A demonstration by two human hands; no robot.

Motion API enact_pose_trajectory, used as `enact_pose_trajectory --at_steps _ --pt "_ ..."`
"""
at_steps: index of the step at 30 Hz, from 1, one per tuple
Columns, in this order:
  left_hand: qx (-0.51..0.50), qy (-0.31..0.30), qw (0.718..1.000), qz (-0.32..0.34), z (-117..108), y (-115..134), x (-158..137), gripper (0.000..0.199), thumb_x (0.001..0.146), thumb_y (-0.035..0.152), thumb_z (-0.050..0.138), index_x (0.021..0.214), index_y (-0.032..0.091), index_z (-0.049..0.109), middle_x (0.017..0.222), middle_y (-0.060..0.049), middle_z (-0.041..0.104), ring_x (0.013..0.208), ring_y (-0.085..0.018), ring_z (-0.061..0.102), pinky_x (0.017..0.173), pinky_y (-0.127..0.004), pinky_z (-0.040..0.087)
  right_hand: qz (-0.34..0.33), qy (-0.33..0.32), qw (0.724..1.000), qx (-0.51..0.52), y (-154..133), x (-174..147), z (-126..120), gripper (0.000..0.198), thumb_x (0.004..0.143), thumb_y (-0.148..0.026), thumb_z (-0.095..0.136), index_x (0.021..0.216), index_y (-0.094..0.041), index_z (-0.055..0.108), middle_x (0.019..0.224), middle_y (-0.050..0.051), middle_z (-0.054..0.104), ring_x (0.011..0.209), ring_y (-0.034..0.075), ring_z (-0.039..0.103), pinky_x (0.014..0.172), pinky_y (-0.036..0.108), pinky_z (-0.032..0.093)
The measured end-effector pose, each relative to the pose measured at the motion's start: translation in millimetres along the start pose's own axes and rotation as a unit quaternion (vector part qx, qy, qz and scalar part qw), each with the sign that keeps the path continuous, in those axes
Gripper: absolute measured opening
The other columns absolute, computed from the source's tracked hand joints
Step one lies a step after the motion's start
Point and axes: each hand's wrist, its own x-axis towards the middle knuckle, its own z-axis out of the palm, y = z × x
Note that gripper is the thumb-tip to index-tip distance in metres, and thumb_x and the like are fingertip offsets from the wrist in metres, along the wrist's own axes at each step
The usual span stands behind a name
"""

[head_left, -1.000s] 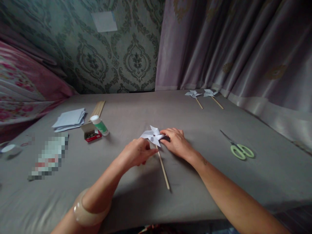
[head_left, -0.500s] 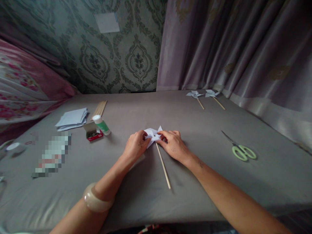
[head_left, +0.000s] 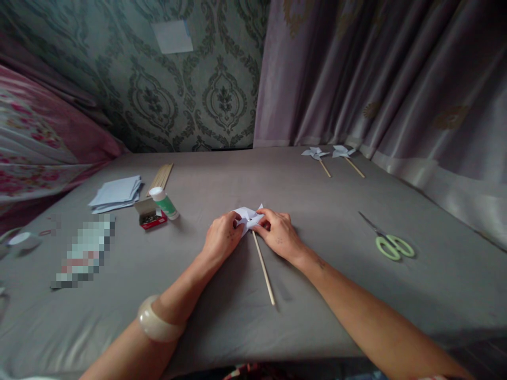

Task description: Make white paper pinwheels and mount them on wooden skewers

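Observation:
A white paper pinwheel (head_left: 249, 215) lies at the middle of the cloth-covered surface, with a small pin at its centre. Its thin wooden stick (head_left: 263, 268) slants down toward me. My left hand (head_left: 224, 232) is closed on the pinwheel's left blades, thumb and fingers pinching the paper. From the other side my right hand (head_left: 278, 232) pinches the right blades near the pin. The fingertips partly hide the paper edges.
Left are a glue stick (head_left: 164, 203), a red box of pins (head_left: 152, 217), wooden sticks (head_left: 161, 178) and stacked paper (head_left: 116, 193). Green-handled scissors (head_left: 390, 244) lie right. Two finished pinwheels (head_left: 316, 153) (head_left: 343, 152) rest at the far right by the curtain (head_left: 336, 74).
Both hands stay on the pinwheel, with only slight finger shifts. The stick's lower end has swung a little to the left.

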Motion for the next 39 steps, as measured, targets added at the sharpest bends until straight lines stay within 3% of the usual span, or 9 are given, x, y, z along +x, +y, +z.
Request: enact_pose_trajectory --at_steps 3,6,9,12,16,27,32,35,39 --pt "0.044 0.044 0.998 0.008 -8.1 3.8 -5.9 0.028 0.084 0.032 0.057 0.106 0.015 0.061 0.098 -0.012 0.067 0.085 -0.022 0.064 0.073 -0.029 0.046 0.003 0.003 1.000 0.024 -1.0 1.4 -8.4 0.036 0.077 -0.026 0.070 0.111 -0.019 0.061 0.087 0.003 0.073 0.083 0.018 0.066 0.089 0.036 0.042" --pt "0.106 0.085 0.991 0.015 -18.9 15.7 -15.6 0.028 0.088 0.038 0.052 0.099 0.015 0.062 0.100 -0.015 0.065 0.087 -0.023 0.064 0.073 -0.029 0.046 0.023 0.034 0.997 0.068 1.5 5.2 -20.2 0.024 0.082 -0.023 0.060 0.104 -0.019 0.065 0.091 0.004 0.074 0.079 0.017 0.066 0.081 0.031 0.047" --pt "0.128 -0.019 0.991 0.017 -22.6 33.8 -26.8 0.040 0.091 0.049 0.042 0.079 0.018 0.066 0.078 -0.010 0.067 0.077 -0.023 0.065 0.066 -0.029 0.044 0.054 0.052 0.995 0.071 8.3 9.0 -25.2 0.025 0.081 -0.014 0.050 0.094 -0.018 0.070 0.091 0.005 0.074 0.080 0.017 0.067 0.079 0.028 0.050" --pt "0.136 -0.131 0.981 0.034 -16.8 49.0 -36.7 0.043 0.088 0.052 0.046 0.075 0.018 0.068 0.074 -0.011 0.068 0.076 -0.025 0.067 0.064 -0.030 0.044 0.066 0.014 0.995 0.074 14.7 10.4 -22.0 0.031 0.078 -0.009 0.047 0.095 -0.018 0.071 0.087 0.004 0.075 0.083 0.017 0.069 0.082 0.029 0.050" --pt "0.128 -0.156 0.979 0.030 -7.8 53.1 -42.0 0.034 0.087 0.045 0.049 0.083 0.017 0.069 0.081 -0.012 0.071 0.083 -0.027 0.067 0.068 -0.031 0.045 0.069 0.050 0.992 0.095 18.1 10.9 -18.9 0.029 0.079 -0.012 0.047 0.096 -0.016 0.070 0.084 0.006 0.075 0.082 0.018 0.069 0.081 0.031 0.052" --pt "0.107 -0.080 0.990 -0.034 -7.0 37.7 -26.1 0.028 0.083 0.031 0.047 0.081 0.016 0.070 0.086 -0.015 0.072 0.085 -0.026 0.067 0.065 -0.029 0.039 0.065 0.164 0.976 0.126 14.5 12.9 -21.2 0.026 0.078 -0.022 0.048 0.094 -0.014 0.067 0.081 0.009 0.073 0.074 0.018 0.067 0.076 0.031 0.052" --pt "0.018 0.007 0.999 -0.046 -8.3 26.5 -13.7 0.028 0.084 0.033 0.048 0.079 0.017 0.070 0.079 -0.011 0.072 0.077 -0.022 0.066 0.062 -0.027 0.037 0.101 0.261 0.954 0.106 8.5 13.4 -30.2 0.029 0.077 -0.032 0.051 0.092 -0.012 0.067 0.083 0.012 0.072 0.069 0.019 0.063 0.068 0.032 0.051" --pt "-0.067 0.095 0.992 -0.050 -7.6 22.1 -8.8 0.025 0.083 0.035 0.053 0.077 0.017 0.069 0.075 -0.008 0.071 0.072 -0.019 0.064 0.062 -0.026 0.039 0.106 0.206 0.961 0.150 2.7 10.4 -26.9 0.026 0.079 -0.038 0.052 0.081 -0.015 0.066 0.071 0.009 0.070 0.063 0.019 0.063 0.061 0.030 0.049" --pt "-0.226 0.155 0.960 -0.050 -4.7 19.0 -4.8 0.029 0.081 0.042 0.057 0.078 0.015 0.068 0.069 -0.006 0.068 0.060 -0.016 0.061 0.057 -0.025 0.041 0.063 0.036 0.969 0.236 -10.1 0.5 -11.5 0.026 0.083 -0.040 0.053 0.081 -0.017 0.066 0.075 0.008 0.072 0.067 0.019 0.066 0.062 0.028 0.050"
